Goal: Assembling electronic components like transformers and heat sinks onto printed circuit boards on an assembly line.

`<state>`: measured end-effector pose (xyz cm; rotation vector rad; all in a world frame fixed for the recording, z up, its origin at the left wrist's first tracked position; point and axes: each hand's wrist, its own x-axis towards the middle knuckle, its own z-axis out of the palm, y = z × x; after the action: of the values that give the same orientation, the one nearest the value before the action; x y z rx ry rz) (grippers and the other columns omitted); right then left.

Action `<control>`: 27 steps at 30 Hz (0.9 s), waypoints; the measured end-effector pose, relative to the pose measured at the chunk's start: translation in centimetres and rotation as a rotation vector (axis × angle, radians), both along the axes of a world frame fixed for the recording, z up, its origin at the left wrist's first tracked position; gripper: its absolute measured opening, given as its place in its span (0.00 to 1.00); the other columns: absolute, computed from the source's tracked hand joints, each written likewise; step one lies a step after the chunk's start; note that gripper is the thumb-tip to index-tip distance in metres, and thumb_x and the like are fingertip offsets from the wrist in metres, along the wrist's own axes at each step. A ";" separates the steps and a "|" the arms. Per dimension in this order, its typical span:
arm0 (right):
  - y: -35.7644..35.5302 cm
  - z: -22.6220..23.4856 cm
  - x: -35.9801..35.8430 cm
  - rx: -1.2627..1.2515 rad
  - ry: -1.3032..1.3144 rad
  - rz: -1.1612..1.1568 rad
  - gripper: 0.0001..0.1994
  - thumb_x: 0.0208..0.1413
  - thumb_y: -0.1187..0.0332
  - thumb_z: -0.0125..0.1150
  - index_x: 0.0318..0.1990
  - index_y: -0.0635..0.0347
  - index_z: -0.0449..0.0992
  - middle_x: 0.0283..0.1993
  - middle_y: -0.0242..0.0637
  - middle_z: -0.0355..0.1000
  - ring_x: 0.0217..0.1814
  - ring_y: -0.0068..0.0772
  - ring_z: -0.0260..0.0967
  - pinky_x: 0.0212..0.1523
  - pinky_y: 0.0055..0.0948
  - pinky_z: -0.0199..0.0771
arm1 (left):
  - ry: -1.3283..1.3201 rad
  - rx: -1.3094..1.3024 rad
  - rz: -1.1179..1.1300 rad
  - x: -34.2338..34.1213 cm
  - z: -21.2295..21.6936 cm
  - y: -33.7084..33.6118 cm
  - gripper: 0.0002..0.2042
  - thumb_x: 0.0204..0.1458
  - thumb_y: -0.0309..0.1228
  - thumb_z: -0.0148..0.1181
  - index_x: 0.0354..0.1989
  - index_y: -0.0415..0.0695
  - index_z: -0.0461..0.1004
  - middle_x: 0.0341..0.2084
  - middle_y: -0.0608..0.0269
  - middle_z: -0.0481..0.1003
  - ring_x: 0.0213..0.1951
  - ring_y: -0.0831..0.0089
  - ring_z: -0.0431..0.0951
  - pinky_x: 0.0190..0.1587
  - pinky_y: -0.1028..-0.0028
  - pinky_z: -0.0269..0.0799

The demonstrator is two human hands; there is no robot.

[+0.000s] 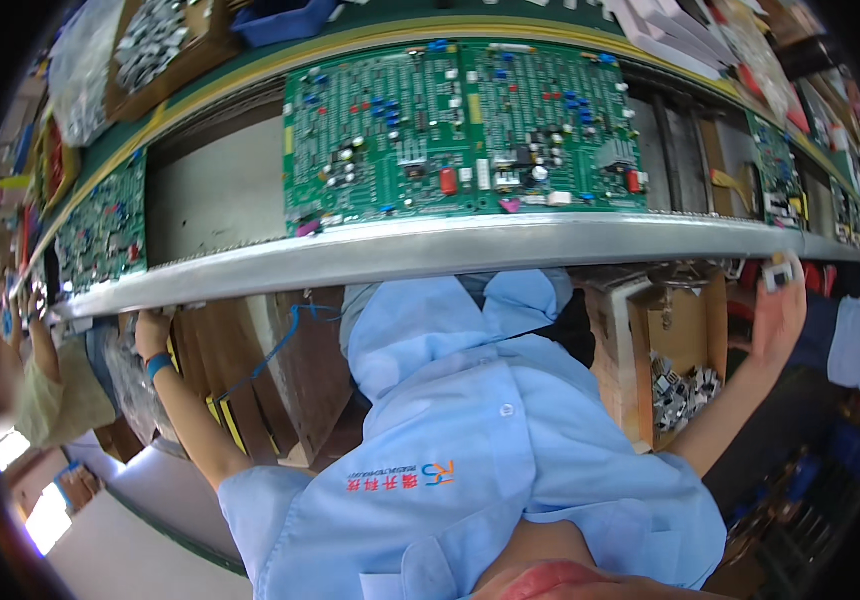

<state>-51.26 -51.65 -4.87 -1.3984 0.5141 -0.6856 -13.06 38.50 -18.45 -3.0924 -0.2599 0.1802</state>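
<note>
At the right, my right hand is raised beside the metal rail. Its fingertips pinch a small white-and-dark component whose exact kind I cannot make out. My left hand is at the rail's lower edge on the left, a blue wrist strap around its wrist. The left fingers are mostly hidden at the rail. Beyond the rail, two green circuit boards lie side by side, populated with capacitors, blue parts and red parts. Neither hand touches them.
More circuit boards stand on the line at the left and right. An open carton below the rail holds loose metal-coloured parts. Another parts box and a blue bin sit beyond the line. Another person is at far left.
</note>
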 end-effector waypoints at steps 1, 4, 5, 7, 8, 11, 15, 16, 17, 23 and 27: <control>1.2 0.5 2.0 -0.014 -0.018 0.052 0.28 0.57 0.61 0.61 0.59 0.68 0.62 0.55 0.40 0.66 0.53 0.28 0.66 0.46 0.25 0.70 | 0.055 -0.042 -0.040 0.8 -0.3 -0.2 0.23 0.45 0.47 0.64 0.46 0.46 0.75 0.40 0.47 0.76 0.46 0.47 0.74 0.44 0.58 0.71; 3.9 0.9 7.7 -0.038 0.050 0.255 0.25 0.53 0.61 0.64 0.54 0.65 0.67 0.49 0.38 0.69 0.43 0.23 0.68 0.36 0.18 0.68 | 0.050 -0.111 -0.145 0.8 0.2 -3.5 0.22 0.45 0.43 0.65 0.47 0.44 0.74 0.41 0.45 0.76 0.48 0.50 0.74 0.45 0.61 0.71; 5.0 1.0 9.7 -0.072 0.095 0.329 0.23 0.51 0.63 0.65 0.52 0.64 0.68 0.47 0.37 0.69 0.40 0.22 0.68 0.33 0.17 0.66 | 0.040 -0.121 -0.167 0.4 0.4 -3.8 0.22 0.44 0.42 0.65 0.47 0.44 0.74 0.41 0.45 0.76 0.48 0.50 0.74 0.45 0.62 0.71; 6.6 1.6 13.0 -0.056 0.063 0.543 0.19 0.49 0.73 0.64 0.50 0.64 0.71 0.45 0.35 0.70 0.40 0.22 0.69 0.36 0.19 0.71 | 0.059 -0.102 -0.173 -0.1 0.8 -3.8 0.22 0.43 0.40 0.64 0.46 0.43 0.75 0.41 0.44 0.76 0.47 0.49 0.74 0.45 0.62 0.71; 7.8 1.5 14.4 -0.117 0.072 0.543 0.18 0.48 0.76 0.63 0.49 0.64 0.71 0.44 0.35 0.71 0.42 0.22 0.70 0.38 0.21 0.73 | 0.064 -0.048 -0.148 -0.2 0.9 -3.0 0.21 0.43 0.40 0.63 0.45 0.42 0.75 0.41 0.43 0.75 0.46 0.47 0.74 0.45 0.61 0.71; 10.2 2.3 16.6 -0.210 0.138 0.563 0.20 0.47 0.84 0.61 0.50 0.65 0.72 0.45 0.37 0.71 0.46 0.24 0.72 0.42 0.24 0.76 | 0.054 0.062 -0.131 -0.2 1.4 -5.4 0.19 0.43 0.40 0.60 0.42 0.41 0.76 0.38 0.41 0.75 0.43 0.44 0.74 0.44 0.57 0.71; 12.6 2.4 18.3 -0.429 0.288 0.564 0.17 0.46 0.78 0.65 0.46 0.61 0.75 0.43 0.39 0.75 0.42 0.29 0.75 0.42 0.25 0.75 | -0.090 0.021 0.155 -0.3 3.0 -4.1 0.18 0.46 0.40 0.57 0.40 0.41 0.76 0.38 0.42 0.76 0.42 0.44 0.75 0.42 0.58 0.71; 13.0 2.4 18.5 -0.734 0.235 0.549 0.16 0.45 0.77 0.66 0.45 0.60 0.75 0.41 0.38 0.75 0.42 0.34 0.75 0.41 0.26 0.75 | -0.098 0.065 0.244 -0.9 3.7 -2.1 0.18 0.48 0.39 0.55 0.41 0.37 0.74 0.39 0.41 0.76 0.42 0.46 0.76 0.42 0.61 0.71; 13.1 2.4 18.7 -1.030 0.164 0.528 0.15 0.44 0.75 0.67 0.43 0.58 0.76 0.40 0.38 0.76 0.41 0.38 0.75 0.39 0.28 0.75 | -0.026 0.241 -0.162 -2.0 5.1 2.4 0.15 0.50 0.36 0.56 0.41 0.37 0.74 0.38 0.45 0.77 0.36 0.53 0.78 0.40 0.63 0.73; 13.4 1.0 19.6 -1.276 0.191 0.534 0.13 0.41 0.71 0.68 0.38 0.55 0.77 0.32 0.34 0.73 0.34 0.38 0.70 0.33 0.34 0.69 | -0.593 -1.218 0.461 -5.2 9.5 4.4 0.17 0.53 0.33 0.57 0.45 0.33 0.73 0.38 0.57 0.75 0.40 0.65 0.76 0.36 0.73 0.76; 13.5 1.2 19.9 -1.337 0.203 0.576 0.13 0.40 0.70 0.68 0.36 0.57 0.77 0.30 0.34 0.71 0.34 0.38 0.69 0.33 0.35 0.68 | -0.602 -1.469 0.460 -6.7 14.3 -7.6 0.22 0.55 0.34 0.53 0.56 0.35 0.67 0.46 0.55 0.74 0.38 0.70 0.76 0.31 0.78 0.73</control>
<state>-31.38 -38.10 -3.65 -2.7257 -0.3298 -0.3646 -19.77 30.87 -4.10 -4.2677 -1.4154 -1.0564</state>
